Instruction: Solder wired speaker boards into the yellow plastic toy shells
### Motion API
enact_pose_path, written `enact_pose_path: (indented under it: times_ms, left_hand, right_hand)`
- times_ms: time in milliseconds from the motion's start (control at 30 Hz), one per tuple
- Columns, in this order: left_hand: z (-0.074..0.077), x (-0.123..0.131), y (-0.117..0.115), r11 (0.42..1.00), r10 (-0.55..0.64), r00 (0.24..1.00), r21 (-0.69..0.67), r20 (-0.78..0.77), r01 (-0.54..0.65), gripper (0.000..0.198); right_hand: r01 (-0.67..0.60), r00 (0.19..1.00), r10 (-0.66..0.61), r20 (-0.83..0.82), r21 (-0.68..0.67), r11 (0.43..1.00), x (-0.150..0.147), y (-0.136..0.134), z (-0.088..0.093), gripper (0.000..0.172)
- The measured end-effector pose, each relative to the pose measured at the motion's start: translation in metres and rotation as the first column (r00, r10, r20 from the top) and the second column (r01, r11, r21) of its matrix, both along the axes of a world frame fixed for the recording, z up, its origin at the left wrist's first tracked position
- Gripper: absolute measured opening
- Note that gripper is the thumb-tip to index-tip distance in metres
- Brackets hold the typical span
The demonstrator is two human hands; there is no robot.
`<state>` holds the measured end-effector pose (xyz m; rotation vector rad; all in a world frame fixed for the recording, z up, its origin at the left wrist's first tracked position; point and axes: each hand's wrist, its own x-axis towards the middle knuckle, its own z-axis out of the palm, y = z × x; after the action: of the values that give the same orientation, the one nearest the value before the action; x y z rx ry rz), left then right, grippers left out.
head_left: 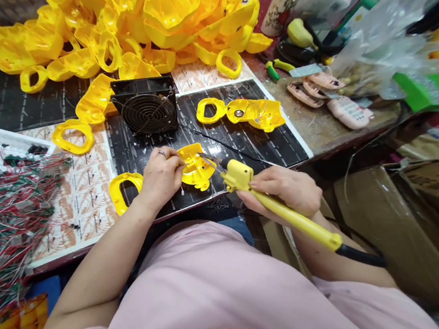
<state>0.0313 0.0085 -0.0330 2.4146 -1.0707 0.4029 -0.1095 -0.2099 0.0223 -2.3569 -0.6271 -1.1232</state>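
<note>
head view: right fingers (272, 180) grip soldering iron (291, 217); left fingers (174, 165) by yellow shell (193, 175), hold unclear; fan (146, 110) beyond.

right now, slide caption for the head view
Left hand at a yellow shell, right hand gripping a yellow corded tool, black fan beyond.

A yellow soldering iron (294, 216) slants toward an upturned yellow shell (196, 175).
</note>
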Motion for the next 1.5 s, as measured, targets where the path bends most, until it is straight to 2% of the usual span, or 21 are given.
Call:
enact_pose_path:
  times_ms: [167, 267, 400, 500, 600, 700, 767, 967, 1200, 1333, 1500]
  left_hand:
    - [0.001, 0.0, 0.0, 1.0, -0.002, 1.0, -0.003, -0.013, 0.002, 0.016]
    - [0.002, 0.0, 0.0, 1.0, 0.002, 0.999, 0.004, -0.051, -0.002, 0.016]
    - [0.001, 0.0, 0.0, 1.0, -0.003, 0.998, -0.002, -0.063, 0.002, 0.018]
    - [0.002, -0.001, 0.001, 0.999, -0.021, 0.999, -0.026, -0.044, 0.02, 0.02]
    - [0.005, 0.0, 0.003, 0.999, -0.019, 0.998, -0.048, -0.053, 0.016, 0.021]
    - [0.007, 0.002, 0.006, 0.999, 0.003, 0.996, -0.05, -0.089, -0.007, 0.024]
    - [0.007, 0.004, 0.007, 0.999, 0.008, 0.996, -0.039, -0.088, -0.012, 0.025]
    - [0.008, 0.0, 0.004, 0.999, -0.008, 0.999, 0.033, -0.039, 0.009, 0.021]
    - [0.012, -0.001, 0.0, 0.984, 0.04, 0.997, 0.179, -0.064, -0.028, 0.019]
    - [0.011, 0.0, 0.0, 0.991, 0.049, 0.997, 0.127, -0.064, -0.041, 0.019]
    - [0.007, 0.001, -0.001, 0.995, 0.087, 0.996, 0.046, -0.037, -0.085, 0.016]
  right_hand:
    - [-0.034, 0.999, 0.034, -0.001, -0.009, 0.999, 0.001, 0.001, -0.004, 0.019]
    - [0.0, 1.0, 0.0, 0.003, -0.004, 1.0, 0.001, 0.003, -0.006, 0.021]
    - [0.124, 0.992, -0.124, 0.014, 0.036, 0.992, -0.002, 0.005, -0.009, 0.053]
    - [0.137, 0.99, -0.133, -0.055, 0.065, 0.988, 0.0, 0.008, -0.013, 0.069]
    - [0.089, 0.984, -0.076, -0.158, 0.074, 0.993, 0.008, 0.015, -0.024, 0.05]
    - [0.092, 0.988, -0.087, -0.124, 0.031, 0.995, 0.021, 0.023, -0.038, 0.023]
    - [0.106, 0.99, -0.108, -0.092, -0.023, 0.994, 0.028, 0.028, -0.046, 0.017]
    - [0.142, 0.981, -0.148, -0.123, -0.059, 0.988, 0.035, 0.031, -0.063, 0.033]
    - [0.123, 0.984, -0.124, -0.129, -0.011, 0.992, 0.034, 0.029, -0.073, 0.036]
    - [0.116, 0.988, -0.114, -0.104, 0.014, 0.993, 0.035, 0.03, -0.075, 0.036]
    - [0.127, 0.977, -0.124, -0.173, 0.002, 0.992, 0.034, 0.028, -0.076, 0.037]
